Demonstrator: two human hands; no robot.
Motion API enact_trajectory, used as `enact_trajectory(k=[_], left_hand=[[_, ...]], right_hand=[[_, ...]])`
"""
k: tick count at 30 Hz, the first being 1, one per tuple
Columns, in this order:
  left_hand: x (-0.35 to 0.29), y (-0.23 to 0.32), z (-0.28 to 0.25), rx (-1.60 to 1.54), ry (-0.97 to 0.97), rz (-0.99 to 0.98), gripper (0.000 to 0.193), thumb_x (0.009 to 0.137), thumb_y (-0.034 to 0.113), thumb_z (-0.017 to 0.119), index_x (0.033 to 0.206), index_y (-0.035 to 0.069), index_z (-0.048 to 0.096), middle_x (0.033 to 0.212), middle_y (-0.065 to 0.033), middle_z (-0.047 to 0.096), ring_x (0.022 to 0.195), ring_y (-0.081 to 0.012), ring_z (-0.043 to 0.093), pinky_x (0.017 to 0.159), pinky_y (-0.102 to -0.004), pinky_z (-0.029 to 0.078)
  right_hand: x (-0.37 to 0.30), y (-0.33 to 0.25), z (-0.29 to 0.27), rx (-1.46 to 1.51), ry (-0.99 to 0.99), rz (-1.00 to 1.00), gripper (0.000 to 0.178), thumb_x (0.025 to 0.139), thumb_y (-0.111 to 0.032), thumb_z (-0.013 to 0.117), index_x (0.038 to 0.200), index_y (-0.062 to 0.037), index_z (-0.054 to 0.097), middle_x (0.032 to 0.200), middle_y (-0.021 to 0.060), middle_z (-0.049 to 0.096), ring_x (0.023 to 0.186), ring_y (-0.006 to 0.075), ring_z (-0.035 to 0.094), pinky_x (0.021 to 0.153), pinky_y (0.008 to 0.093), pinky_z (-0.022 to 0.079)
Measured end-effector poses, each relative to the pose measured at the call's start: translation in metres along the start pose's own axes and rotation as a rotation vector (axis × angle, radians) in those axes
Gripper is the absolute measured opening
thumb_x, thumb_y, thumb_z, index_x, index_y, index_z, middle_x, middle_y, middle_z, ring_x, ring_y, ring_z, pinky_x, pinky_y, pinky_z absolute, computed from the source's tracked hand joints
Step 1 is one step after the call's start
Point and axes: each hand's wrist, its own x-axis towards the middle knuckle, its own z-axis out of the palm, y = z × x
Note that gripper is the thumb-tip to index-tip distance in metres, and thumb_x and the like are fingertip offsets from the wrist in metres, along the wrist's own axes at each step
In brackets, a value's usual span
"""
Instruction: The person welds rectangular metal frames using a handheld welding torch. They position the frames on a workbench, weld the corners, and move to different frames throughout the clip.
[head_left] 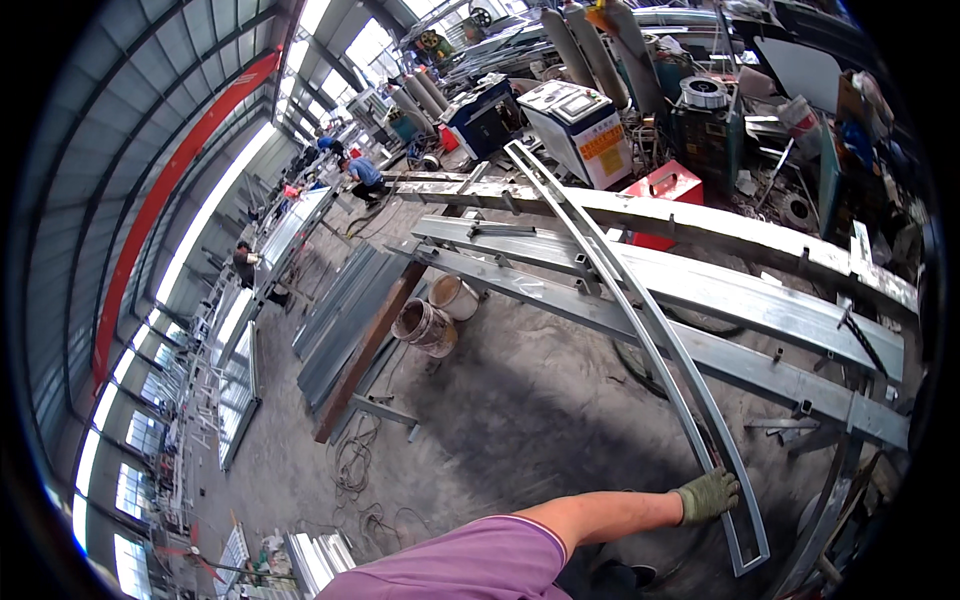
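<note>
A long, narrow rectangular metal frame [640, 300] slants from the upper middle down to the lower right. My left hand [708, 497], in a dark green work glove, is closed on one of its long bars near the near end. Bare forearm and a purple sleeve lead to it from the lower edge. The frame's far part crosses over long, pale metal beams [540, 285] that form a raised stand. My right hand is out of view.
Two stained buckets [425, 328] stand left of the beams, near a brown beam [370, 350] and grey metal profiles [340, 305]. Cables [355, 460] lie on the floor. Behind the stand are a white-and-blue machine [575, 130], a red box [668, 195] and gas cylinders [600, 55]. People [365, 175] work farther off.
</note>
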Motion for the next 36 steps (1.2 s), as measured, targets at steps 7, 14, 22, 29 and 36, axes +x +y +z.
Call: enact_trajectory(k=[7, 14, 22, 29, 36], left_hand=[[-0.085, -0.056, -0.033, -0.114, 0.410, -0.210, 0.037, 0.096, 0.018, 0.064, 0.130, 0.004, 0.069, 0.139, -0.0186, 0.067, 0.135, -0.0410, 0.061, 0.121, -0.0536, 0.045], [-0.269, -0.128, -0.080, -0.379, -0.489, -0.874, 0.047, 0.091, 0.038, 0.067, 0.115, 0.001, 0.082, 0.119, -0.0277, 0.079, 0.116, -0.0457, 0.076, 0.099, -0.0559, 0.059], [-0.409, -0.113, -0.123, -0.271, -0.714, -1.415, 0.062, 0.095, 0.047, 0.066, 0.138, 0.004, 0.076, 0.144, -0.0249, 0.072, 0.136, -0.0407, 0.068, 0.111, -0.0506, 0.055], [-0.356, -0.139, -0.153, -0.087, -0.485, -1.321, 0.068, 0.095, 0.053, 0.073, 0.146, 0.008, 0.069, 0.146, -0.0238, 0.070, 0.135, -0.0426, 0.067, 0.114, -0.0526, 0.054], [-0.179, -0.366, -0.189, 0.321, 0.163, -0.594, 0.070, 0.096, 0.044, 0.072, 0.154, 0.006, 0.057, 0.160, -0.0244, 0.055, 0.149, -0.0451, 0.051, 0.127, -0.0564, 0.037]], right_hand=[[-0.075, -0.116, 0.069, -0.010, -0.267, -0.147, 0.069, 0.093, -0.037, 0.082, 0.137, 0.0133, 0.067, 0.132, 0.0266, 0.075, 0.118, 0.0359, 0.070, 0.101, 0.0473, 0.055], [-0.132, -0.161, 0.094, 0.033, -0.463, -0.108, 0.067, 0.094, -0.039, 0.080, 0.132, 0.0158, 0.068, 0.126, 0.0266, 0.077, 0.111, 0.0351, 0.071, 0.096, 0.0483, 0.055], [-0.167, -0.137, 0.095, 0.122, -0.609, 0.131, 0.067, 0.095, -0.041, 0.077, 0.126, 0.0185, 0.070, 0.119, 0.0267, 0.078, 0.104, 0.0343, 0.071, 0.090, 0.0494, 0.056], [-0.195, -0.114, 0.101, 0.200, -0.629, 0.403, 0.068, 0.095, -0.042, 0.075, 0.120, 0.0210, 0.071, 0.114, 0.0268, 0.080, 0.097, 0.0335, 0.071, 0.085, 0.0503, 0.056], [-0.135, 0.085, 0.228, -0.235, -0.316, -0.210, 0.025, 0.090, -0.015, 0.075, 0.106, 0.0020, 0.084, 0.098, 0.0177, 0.081, 0.095, 0.0344, 0.078, 0.085, 0.0441, 0.061]])
